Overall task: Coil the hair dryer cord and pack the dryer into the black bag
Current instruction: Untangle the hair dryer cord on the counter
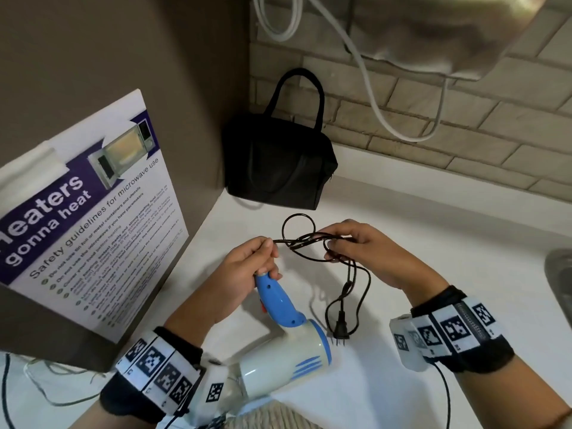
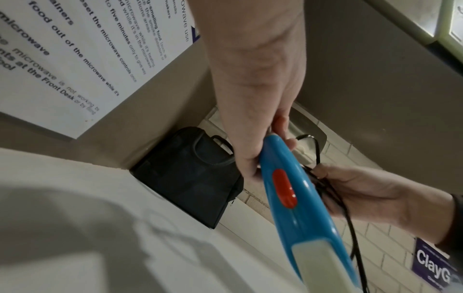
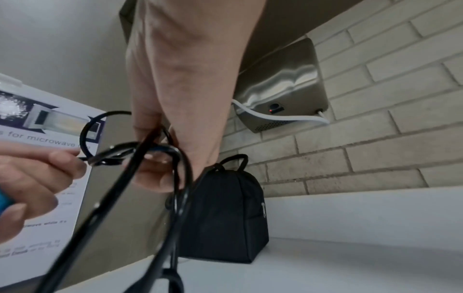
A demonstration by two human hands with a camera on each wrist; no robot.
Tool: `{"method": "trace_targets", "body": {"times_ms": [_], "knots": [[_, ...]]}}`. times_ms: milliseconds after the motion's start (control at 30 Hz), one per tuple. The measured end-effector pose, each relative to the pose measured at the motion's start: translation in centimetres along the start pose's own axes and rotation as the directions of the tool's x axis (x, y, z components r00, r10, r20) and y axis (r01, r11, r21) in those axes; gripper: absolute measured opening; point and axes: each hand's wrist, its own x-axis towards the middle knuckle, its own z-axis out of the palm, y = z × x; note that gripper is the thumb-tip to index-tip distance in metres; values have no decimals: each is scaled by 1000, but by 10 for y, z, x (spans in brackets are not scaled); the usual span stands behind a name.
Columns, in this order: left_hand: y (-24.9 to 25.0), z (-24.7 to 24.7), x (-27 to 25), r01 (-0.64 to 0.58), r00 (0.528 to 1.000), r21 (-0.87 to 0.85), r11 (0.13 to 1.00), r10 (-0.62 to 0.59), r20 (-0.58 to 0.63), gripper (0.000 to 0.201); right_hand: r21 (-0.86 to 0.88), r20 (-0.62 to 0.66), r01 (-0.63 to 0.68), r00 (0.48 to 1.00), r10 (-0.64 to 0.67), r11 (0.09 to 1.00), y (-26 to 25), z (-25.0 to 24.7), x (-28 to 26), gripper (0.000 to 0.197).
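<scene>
Above the counter (image 1: 402, 249), left to right: my left hand (image 1: 247, 261) grips the blue handle of the hair dryer (image 1: 288, 345), barrel pointing back toward me; the cord (image 1: 305, 239) runs rightward from that fist into my right hand (image 1: 356, 246), which pinches the gathered loops, plug (image 1: 340, 331) dangling below. The black bag (image 1: 275, 162) stands well beyond both hands, zipped as far as I can judge.

White counter (image 1: 402, 243), black bag (image 1: 278, 162) upright in its back corner
</scene>
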Motion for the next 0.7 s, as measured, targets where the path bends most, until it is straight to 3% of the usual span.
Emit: {"method": "trace_targets", "body": {"times_ms": [67,233,333,433,500,600,700], "knots": [[1,4,1,9,999,-22,1000,-10,-33,26,2,85,-34,996,34,999,2,-2,-3,33],[5,8,3,3,999,37,999,-2,-44,28,-93,272,-75,957,98,993,-7,-9,-9,76],[7,10,3,-13,999,96,995,16,-29,28,-121,291,-19,955,54,992,-21,-13,-9,87],[8,12,1,-25,1000,168,985,28,-12,30,-93,170,141,978,-123,986,-37,-8,-6,75],[9,14,0,-44,999,215,976,41,17,31,-70,180,233,959,-218,970,-44,0,-1,61],[11,19,-3,-70,997,257,964,59,50,31,-110,258,296,930,-260,949,-45,15,6,34],[8,18,-6,-76,996,207,975,66,54,28,-162,153,281,954,-257,946,-37,17,13,14]]}}
